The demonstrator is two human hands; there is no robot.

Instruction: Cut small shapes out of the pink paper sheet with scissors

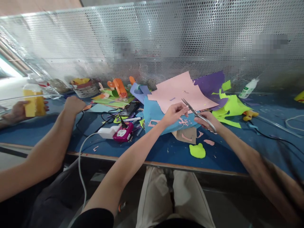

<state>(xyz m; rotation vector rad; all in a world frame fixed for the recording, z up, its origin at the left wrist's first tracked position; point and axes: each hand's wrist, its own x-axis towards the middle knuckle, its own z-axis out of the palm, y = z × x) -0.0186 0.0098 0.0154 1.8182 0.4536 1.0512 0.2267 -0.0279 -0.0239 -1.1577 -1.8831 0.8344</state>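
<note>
Low centre, a lime-green cutout [197,150] lies near the bench [154,153] edge. Just above it, the right hand [207,120] is wrapped around scissors [195,113], blades pointing up-left. The left hand [174,112] is pinched at their tips, its contents too small to tell. Beyond lies pink paper [180,91].

— What stands behind the blue worktop [237,158]?
— A perforated metal screen [180,34], along its whole far edge.
— And the light?
— A bright window [7,68] past the left end.
</note>
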